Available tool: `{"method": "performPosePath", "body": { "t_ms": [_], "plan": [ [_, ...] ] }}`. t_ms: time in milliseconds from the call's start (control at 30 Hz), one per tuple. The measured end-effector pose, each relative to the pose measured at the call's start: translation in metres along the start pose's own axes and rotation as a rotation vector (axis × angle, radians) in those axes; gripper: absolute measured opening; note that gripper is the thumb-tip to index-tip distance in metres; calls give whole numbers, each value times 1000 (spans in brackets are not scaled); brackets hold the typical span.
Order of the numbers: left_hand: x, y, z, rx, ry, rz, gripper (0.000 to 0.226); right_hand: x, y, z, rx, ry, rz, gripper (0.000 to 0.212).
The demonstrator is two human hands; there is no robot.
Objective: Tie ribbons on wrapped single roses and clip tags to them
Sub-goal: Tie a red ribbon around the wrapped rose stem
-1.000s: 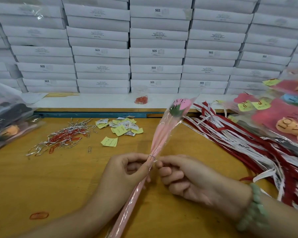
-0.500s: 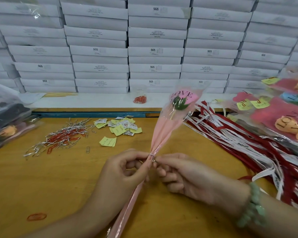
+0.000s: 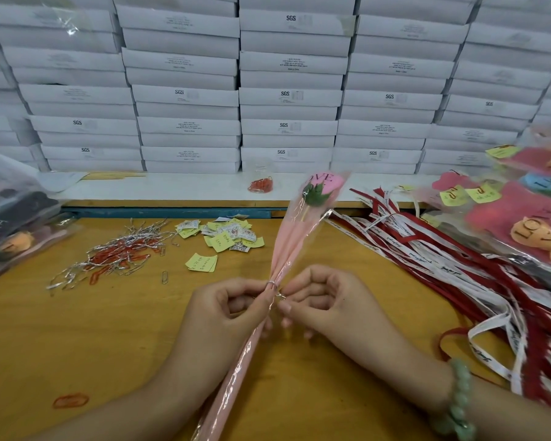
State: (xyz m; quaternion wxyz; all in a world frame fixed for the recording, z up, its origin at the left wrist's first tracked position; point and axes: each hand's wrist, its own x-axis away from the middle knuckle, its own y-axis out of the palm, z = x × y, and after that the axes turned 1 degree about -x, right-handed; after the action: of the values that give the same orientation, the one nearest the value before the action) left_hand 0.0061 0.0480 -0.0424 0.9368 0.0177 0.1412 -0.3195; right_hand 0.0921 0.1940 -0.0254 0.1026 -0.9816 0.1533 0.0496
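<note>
1. Soft, even, fairly bright indoor light; only faint, blurred shadows lie on the surface (image 3: 77, 329).
2. Glare streaks the film of the wrapped rose (image 3: 287, 246) toward 6 o'clock.
3. Wide-angle distortion bows the stacked boxes (image 3: 185, 93) at 9 and 3 o'clock.
4. Plastic bags (image 3: 522, 224) at 3 o'clock look slightly soft.

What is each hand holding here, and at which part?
The left hand grips the wrapped rose at its gathered neck; the right hand pinches an end of the silver twist tie wound there.
</note>
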Motion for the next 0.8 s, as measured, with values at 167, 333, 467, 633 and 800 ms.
{"method": "performPosePath", "body": {
  "t_ms": [167, 333, 467, 633, 800],
  "plan": [
    [0, 1, 0, -4, 14, -21, 12, -2, -2, 1, 52, -18, -10, 7],
    [0, 1, 1, 3, -3, -15, 18, -2, -2, 2, 34, 27, -74, 10],
    [-1, 1, -1, -11, -9, -27, 18, -5, -6, 3, -170, 182, -157, 11],
    [-1, 2, 0, -2, -46, -128, 19, -7, -9, 6, -183, 195, -153, 9],
    [2, 3, 4, 5, -80, -170, 23, -9, -11, 8, -124, 148, -138, 6]
  ]
}}
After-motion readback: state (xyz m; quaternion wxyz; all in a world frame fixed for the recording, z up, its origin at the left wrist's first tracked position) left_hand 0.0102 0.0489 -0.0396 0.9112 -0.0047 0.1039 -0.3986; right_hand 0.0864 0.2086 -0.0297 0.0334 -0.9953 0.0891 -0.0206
